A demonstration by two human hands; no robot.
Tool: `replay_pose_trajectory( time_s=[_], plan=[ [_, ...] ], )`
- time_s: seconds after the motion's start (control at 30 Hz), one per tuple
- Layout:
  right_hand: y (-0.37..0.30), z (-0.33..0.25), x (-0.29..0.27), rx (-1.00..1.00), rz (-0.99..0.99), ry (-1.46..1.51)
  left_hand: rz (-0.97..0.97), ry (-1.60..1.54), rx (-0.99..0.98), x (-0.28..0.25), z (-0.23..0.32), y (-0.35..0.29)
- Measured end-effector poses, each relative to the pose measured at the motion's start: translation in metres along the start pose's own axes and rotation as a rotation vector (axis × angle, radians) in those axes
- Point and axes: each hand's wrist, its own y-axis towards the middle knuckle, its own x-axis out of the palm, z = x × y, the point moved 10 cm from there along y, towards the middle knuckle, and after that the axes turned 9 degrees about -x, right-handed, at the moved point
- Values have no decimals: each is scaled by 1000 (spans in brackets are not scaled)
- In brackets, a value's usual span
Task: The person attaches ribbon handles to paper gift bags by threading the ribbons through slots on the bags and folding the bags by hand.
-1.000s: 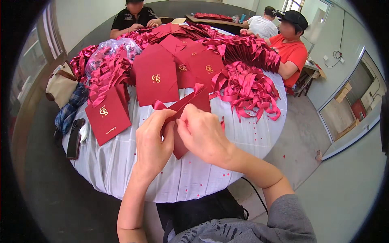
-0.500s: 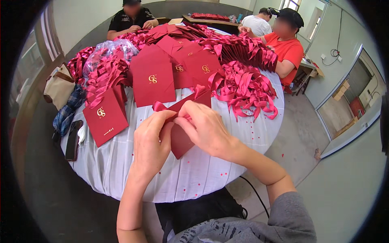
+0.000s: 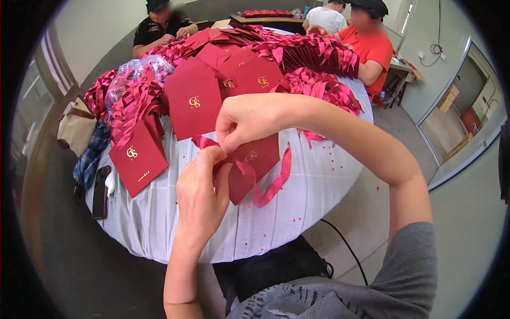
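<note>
In front of me is a dark red paper envelope with a gold emblem, tilted and partly hidden by my hands. A shiny pink-red satin ribbon runs from its top edge, and a loose end curls down over the right side onto the cloth. My left hand pinches the envelope's upper left edge between thumb and fingers. Just above it, my right hand is closed with bent fingers on the ribbon, its arm arched high from the right. The fingertips of both hands almost touch, and what lies between them is partly covered.
Finished-looking red envelopes lie stacked beyond my hands, with heaps of ribbon around them. Another envelope, a phone, an umbrella and a beige bag sit left. Two co-workers work across the white-clothed table.
My right hand has risen and turned, its elbow swinging out to the right. A ribbon end now hangs over the envelope's front, where the emblem has come into view.
</note>
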Motion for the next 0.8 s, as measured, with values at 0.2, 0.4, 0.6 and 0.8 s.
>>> replay_pose_trajectory(
  time_s=[0.2, 0.4, 0.6, 0.8],
  plan=[
    [-1, -6, 2, 21, -44, -50, 23, 71, 55, 0, 9, -3],
    [-11, 6, 6, -53, 135, 123, -46, -44, -29, 5, 4, 0],
    [-11, -1, -26, -218, 329, 233, -62, -48, 49, 8, 22, -8],
    [7, 10, -35, -300, 324, 441, -51, -1, 96, 14, 29, -6]
  ],
)
